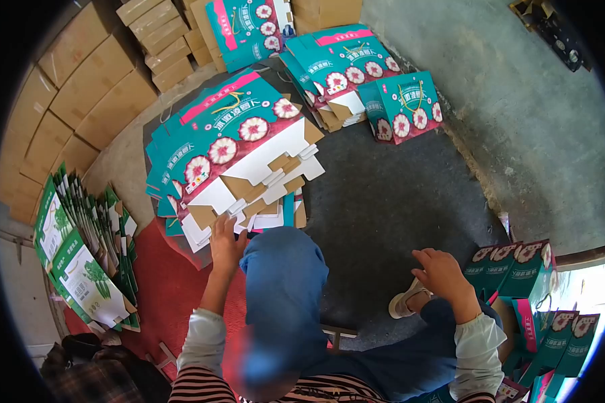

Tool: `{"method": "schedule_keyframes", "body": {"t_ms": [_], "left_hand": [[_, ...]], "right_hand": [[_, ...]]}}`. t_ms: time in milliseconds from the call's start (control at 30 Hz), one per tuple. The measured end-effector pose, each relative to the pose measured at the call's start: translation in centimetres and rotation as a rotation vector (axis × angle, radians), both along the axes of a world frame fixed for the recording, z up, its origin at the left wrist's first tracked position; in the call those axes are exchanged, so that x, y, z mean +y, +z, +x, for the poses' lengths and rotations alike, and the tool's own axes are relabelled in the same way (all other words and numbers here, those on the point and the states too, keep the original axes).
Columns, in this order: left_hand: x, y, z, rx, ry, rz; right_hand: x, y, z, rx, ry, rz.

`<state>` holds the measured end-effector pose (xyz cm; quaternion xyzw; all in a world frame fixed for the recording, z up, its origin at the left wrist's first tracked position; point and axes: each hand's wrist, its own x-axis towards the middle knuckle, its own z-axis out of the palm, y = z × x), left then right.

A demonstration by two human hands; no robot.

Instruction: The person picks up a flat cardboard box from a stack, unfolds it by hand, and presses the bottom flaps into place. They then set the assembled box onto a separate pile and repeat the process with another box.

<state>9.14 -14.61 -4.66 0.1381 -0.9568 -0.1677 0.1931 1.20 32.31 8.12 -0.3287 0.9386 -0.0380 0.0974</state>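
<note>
The stack of flat teal gift cartons (238,127) lies on the dark mat (383,195), ahead of the person and a little to the left, its near end a jumble of white and brown flaps (252,183). The left hand (227,247) is at that end, fingers stretched toward the lowest flaps and thumb apart; I cannot tell whether it pinches a flap or merely touches one. The right hand (445,274) is empty, fingers loosely parted and slightly bent, well apart from the stack

The flaps look like the likeliest trouble: they overlap so closely that a pull on one could drag a neighbour along, or crease or tear a tab. The cartons are fanned unevenly, so a one-sided tug could also make the upper sheets slide. The gold cord handle (232,104) on top might snag if another carton were drawn across it. The raised left knee (282,265) sits right beside the near flaps and could bend them if it shifted forward. On the right, the upright teal boxes (534,275) stand close to the right forearm (474,339); a careless outward swing of that elbow might knock one over
</note>
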Motion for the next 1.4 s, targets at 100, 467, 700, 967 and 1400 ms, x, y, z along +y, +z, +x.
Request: {"method": "schedule_keyframes", "body": {"t_ms": [100,467,700,967,1400], "left_hand": [[-1.7,-2.1,-4.9,-0.031,0.004,-0.108],[-6.0,-2.4,-15.5,-0.52,-0.05,-0.303],[-7.2,-3.1,-17.2,-0.464,-0.14,-0.463],[-2.7,12.0,-17.8,0.111,-0.34,-0.296],[13.8,27.2,-11.5,-0.3,-1.136,0.098]], "right_hand": [[-0.7,-0.8,0.7,-0.01,0.018,0.031],[-1.7,-0.2,2.0,-0.073,-0.04,0.082],[-2.1,-0.2,2.2,-0.061,-0.007,0.084],[-0.8,1.3,-0.1,0.092,-0.082,-0.123],[-0.4,10.1,-0.5,0.033,0.0,-0.695]]}}
